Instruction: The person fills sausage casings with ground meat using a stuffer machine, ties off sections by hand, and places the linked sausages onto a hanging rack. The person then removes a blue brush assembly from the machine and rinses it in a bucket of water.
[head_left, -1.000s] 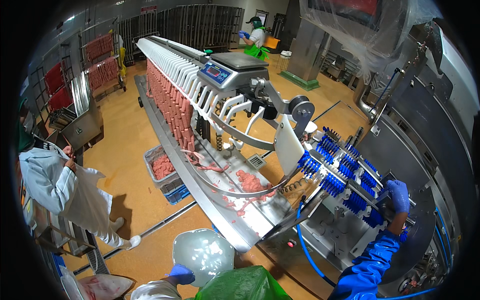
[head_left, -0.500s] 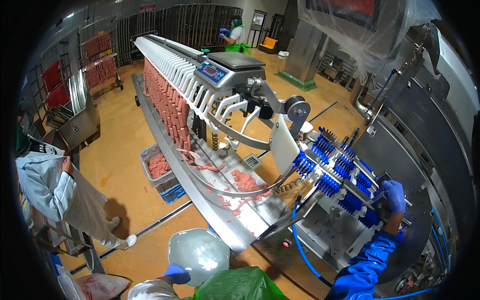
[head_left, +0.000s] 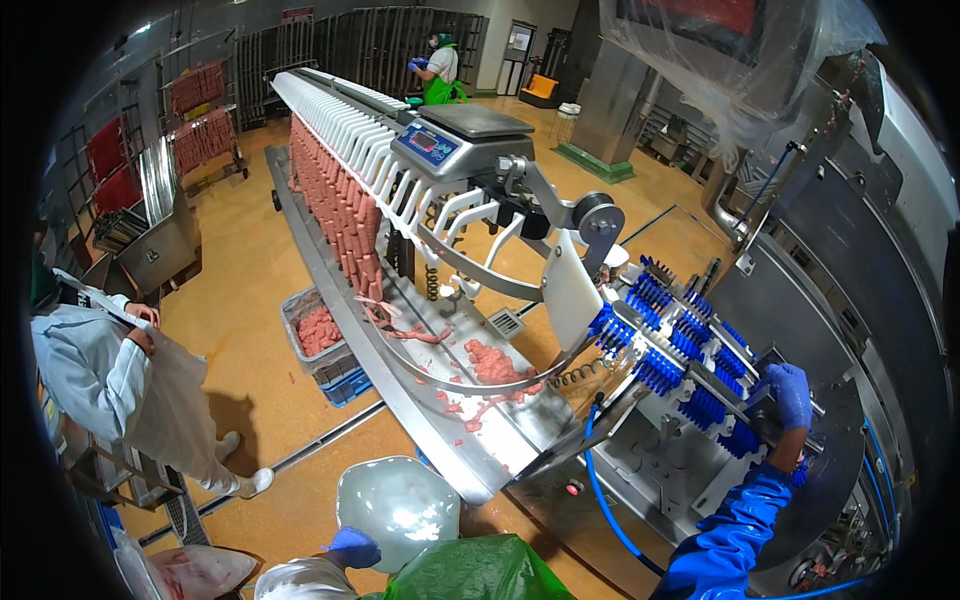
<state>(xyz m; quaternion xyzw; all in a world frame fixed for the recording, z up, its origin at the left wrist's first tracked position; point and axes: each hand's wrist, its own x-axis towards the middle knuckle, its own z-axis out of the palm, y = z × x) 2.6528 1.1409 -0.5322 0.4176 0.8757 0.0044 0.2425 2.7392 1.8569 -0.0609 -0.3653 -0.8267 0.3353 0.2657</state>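
Observation:
My right hand (head_left: 790, 398), in a blue glove below a blue sleeve, curls over a metal handle (head_left: 762, 412) at the near end of a machine. Alongside it run rows of blue toothed conveyor belts (head_left: 690, 335) on a steel frame. My left hand (head_left: 354, 548), also gloved in blue, is low in the view beside the rim of a pale, shiny rounded container (head_left: 397, 508); its fingers are partly hidden, so its grip is unclear. Pink sausage links (head_left: 335, 205) hang from white hooks (head_left: 345, 125) along a rail. Loose pink meat (head_left: 492, 362) lies on the steel tray (head_left: 455, 450) below.
A scale (head_left: 460, 145) sits above the hook rail. A grey crate (head_left: 318, 335) of meat stands beside the tray. One person in white (head_left: 100, 370) is at the left, another in a green apron (head_left: 442, 75) at the back. A blue hose (head_left: 600, 490) bends down near the machine.
The person at the back has shifted slightly left, and the one at the left has changed posture, hands now together in front. My hands stay in place.

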